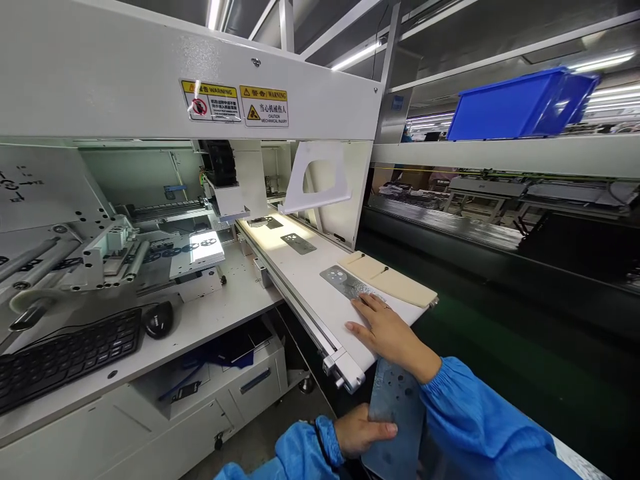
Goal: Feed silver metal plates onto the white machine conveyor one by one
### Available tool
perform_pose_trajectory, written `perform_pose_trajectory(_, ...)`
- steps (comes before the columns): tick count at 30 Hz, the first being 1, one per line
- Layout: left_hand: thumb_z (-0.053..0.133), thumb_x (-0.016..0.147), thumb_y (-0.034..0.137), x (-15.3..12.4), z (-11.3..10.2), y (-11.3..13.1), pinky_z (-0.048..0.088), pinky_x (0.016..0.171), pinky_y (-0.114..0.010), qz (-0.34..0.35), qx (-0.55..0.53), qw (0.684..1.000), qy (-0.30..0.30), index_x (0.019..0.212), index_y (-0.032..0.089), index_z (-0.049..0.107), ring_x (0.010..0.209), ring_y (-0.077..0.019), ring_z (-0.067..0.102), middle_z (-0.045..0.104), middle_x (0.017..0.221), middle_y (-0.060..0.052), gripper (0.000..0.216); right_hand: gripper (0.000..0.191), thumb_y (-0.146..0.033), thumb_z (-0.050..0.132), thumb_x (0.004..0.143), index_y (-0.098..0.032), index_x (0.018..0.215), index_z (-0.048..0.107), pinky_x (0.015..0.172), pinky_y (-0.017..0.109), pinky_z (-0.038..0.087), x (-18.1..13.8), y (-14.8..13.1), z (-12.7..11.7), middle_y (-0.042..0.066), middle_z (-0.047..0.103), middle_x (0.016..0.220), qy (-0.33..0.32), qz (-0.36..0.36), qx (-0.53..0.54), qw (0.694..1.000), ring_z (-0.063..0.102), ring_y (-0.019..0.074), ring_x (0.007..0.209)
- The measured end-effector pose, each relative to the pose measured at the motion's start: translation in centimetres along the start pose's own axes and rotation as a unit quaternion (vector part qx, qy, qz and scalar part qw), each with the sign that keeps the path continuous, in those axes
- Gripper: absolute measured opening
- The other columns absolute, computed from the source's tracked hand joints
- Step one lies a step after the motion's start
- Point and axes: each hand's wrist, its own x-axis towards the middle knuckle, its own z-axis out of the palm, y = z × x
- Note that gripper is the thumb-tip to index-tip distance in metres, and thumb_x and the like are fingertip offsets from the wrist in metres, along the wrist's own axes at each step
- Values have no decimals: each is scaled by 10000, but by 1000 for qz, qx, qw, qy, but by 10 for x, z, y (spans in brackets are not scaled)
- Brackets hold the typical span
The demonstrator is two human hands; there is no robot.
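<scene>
My left hand (357, 430) grips the lower part of a flat grey-blue panel (400, 393) with several round holes, its thumb lying across the face. That panel is below the near end of the white conveyor belt (295, 277). Over the belt, my right hand (390, 333) is open, with fingers spread and palm down. Its fingertips touch the near end of a thin grey panel (340, 279) with a cluster of round holes, lying flat on the belt. Further along lies a similar panel (299, 244), and another dark panel (270, 222) lies under the machine's light.
A cream guide board (390, 277) runs along the belt's right edge. The white machine housing (320, 100) overhangs the belt's far end. At left are a keyboard (75, 357), a mouse (159, 320) and roller parts. A blue bin (505, 107) sits on a shelf beyond a dark conveyor (475, 320).
</scene>
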Motion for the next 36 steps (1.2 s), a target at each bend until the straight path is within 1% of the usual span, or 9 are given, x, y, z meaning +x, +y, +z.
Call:
perform_pose_trajectory(7,787,399,703,2,0,-2,523,770,-322,3,-22,1000,-6,921,148,735,806,-236,688,720,813,-92,764,688,-572,406,914,-78,1387,483,1134,503,282,4,-2,-2,225,391,1476,-10,21,-1,1000,314,375,1385)
perform_pose_trajectory(9,788,403,699,2,-1,-3,522,777,-324,5,-23,1000,-7,923,145,734,821,-243,690,719,820,-96,761,696,-579,409,909,-79,1388,481,1132,503,285,4,-2,-2,226,395,1474,-8,24,-2,1000,320,378,1381)
perform_pose_trajectory(14,782,442,686,2,-2,-4,515,842,-398,16,-19,1000,-12,941,140,727,878,-291,687,716,845,-111,741,717,-586,399,910,-67,1400,463,1131,502,287,4,-4,-2,227,400,1470,-4,30,-7,1000,332,377,1375)
perform_pose_trajectory(21,782,440,685,1,-2,-1,446,930,-530,24,-5,1000,-13,939,133,721,940,-347,670,707,850,-115,746,739,-581,381,919,-40,1420,424,1137,498,276,10,-8,-1,231,363,1490,-10,39,-4,999,293,379,1392)
perform_pose_trajectory(25,783,450,676,2,-2,-3,434,938,-538,24,-8,1000,-18,949,131,714,945,-341,668,705,856,-109,742,759,-577,401,913,-19,1427,404,1144,501,263,7,-8,-3,239,306,1515,-4,36,0,999,224,391,1413)
perform_pose_trajectory(28,800,448,639,2,-2,-4,457,917,-506,21,-14,999,-23,954,129,707,906,-309,678,705,844,-95,724,719,-572,391,918,-38,1395,461,1142,500,275,-8,0,-11,226,340,1503,23,15,5,1000,257,371,1408)
perform_pose_trajectory(31,802,468,573,0,-2,-2,465,916,-493,16,-36,998,-49,980,123,694,891,-300,688,713,855,-92,690,679,-594,365,915,-92,1337,542,1116,498,339,-38,14,-24,189,438,1455,64,6,20,998,375,341,1360)
perform_pose_trajectory(34,744,567,493,-5,0,3,445,931,-559,15,-82,990,-110,1051,95,665,922,-346,689,721,876,-130,633,643,-643,391,881,-197,1298,589,1044,495,448,-81,31,-35,119,539,1385,74,47,54,995,493,322,1277)
perform_pose_trajectory(36,703,632,455,-9,3,6,416,953,-609,30,-90,988,-125,1090,78,647,938,-362,687,722,899,-162,595,577,-650,425,859,-287,1263,619,982,475,514,-114,43,-36,78,589,1333,72,83,86,990,550,318,1220)
